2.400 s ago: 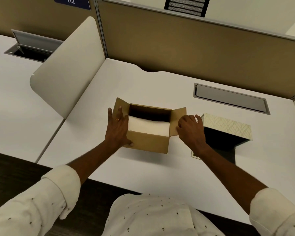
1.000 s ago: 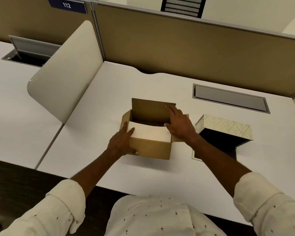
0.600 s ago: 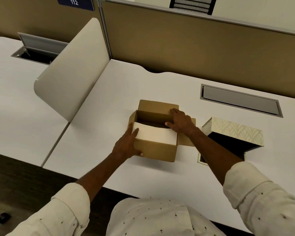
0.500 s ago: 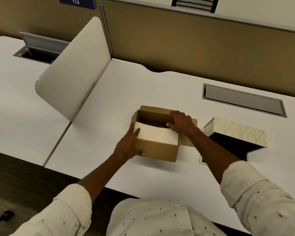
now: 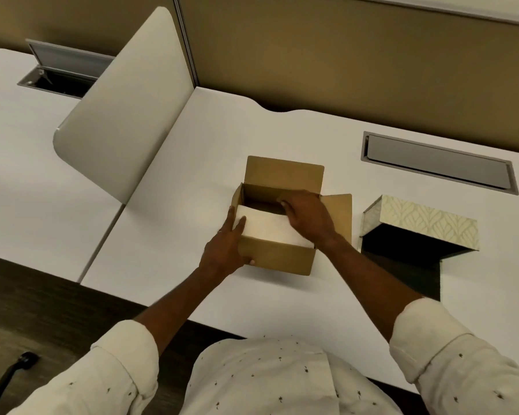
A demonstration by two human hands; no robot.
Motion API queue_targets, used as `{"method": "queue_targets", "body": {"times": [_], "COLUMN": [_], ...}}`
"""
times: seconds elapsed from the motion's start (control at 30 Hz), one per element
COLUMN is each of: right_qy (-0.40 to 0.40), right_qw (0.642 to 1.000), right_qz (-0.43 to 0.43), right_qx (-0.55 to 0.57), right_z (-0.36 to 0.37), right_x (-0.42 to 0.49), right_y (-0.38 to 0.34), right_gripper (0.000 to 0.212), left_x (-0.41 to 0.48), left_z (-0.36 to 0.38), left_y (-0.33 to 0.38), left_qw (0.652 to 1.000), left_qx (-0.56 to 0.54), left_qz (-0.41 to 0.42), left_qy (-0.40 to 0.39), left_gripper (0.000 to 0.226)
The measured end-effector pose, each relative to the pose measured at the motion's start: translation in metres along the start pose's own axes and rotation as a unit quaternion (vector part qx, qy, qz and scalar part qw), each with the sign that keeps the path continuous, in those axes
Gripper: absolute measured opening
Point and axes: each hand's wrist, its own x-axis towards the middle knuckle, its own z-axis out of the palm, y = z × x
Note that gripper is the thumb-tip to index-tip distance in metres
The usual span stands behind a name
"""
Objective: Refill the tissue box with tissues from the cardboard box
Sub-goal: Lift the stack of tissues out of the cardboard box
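Tissues (image 5: 268, 227) sit stacked in the open carton (image 5: 277, 259), left of the tissue box (image 5: 426, 221); left hand (image 5: 226, 250) grips the carton's near-left corner, right hand (image 5: 307, 215) spreads loosely over the stack, holding nothing, so fingers should probably dig under both ends and lift level.

A white desk (image 5: 192, 163) carries a curved divider (image 5: 126, 109) and a grey cable hatch (image 5: 438, 161).
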Motion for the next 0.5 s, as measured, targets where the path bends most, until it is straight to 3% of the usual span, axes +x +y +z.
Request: {"method": "queue_targets", "body": {"times": [0.1, 0.23, 0.37, 0.5], "right_qy": [-0.147, -0.315, -0.402, -0.451], "right_qw": [0.986, 0.932, 0.896, 0.877], "right_qz": [0.064, 0.180, 0.190, 0.166], "right_qx": [0.047, 0.008, 0.013, 0.011], "right_z": [0.014, 0.019, 0.016, 0.014], "right_x": [-0.002, 0.005, 0.022, 0.036], "right_y": [-0.011, -0.004, 0.004, 0.007], "right_gripper": [0.042, 0.073, 0.084, 0.087], "left_x": [0.000, -0.005, -0.011, -0.006], "left_z": [0.003, 0.006, 0.006, 0.002], "left_y": [0.001, 0.002, 0.008, 0.013], "left_qw": [1.000, 0.999, 0.996, 0.999], "left_qx": [0.001, -0.047, -0.074, 0.006], "left_qz": [0.004, -0.019, -0.029, 0.012], "left_qy": [-0.001, 0.008, 0.036, 0.047], "left_gripper": [0.121, 0.127, 0.132, 0.131]}}
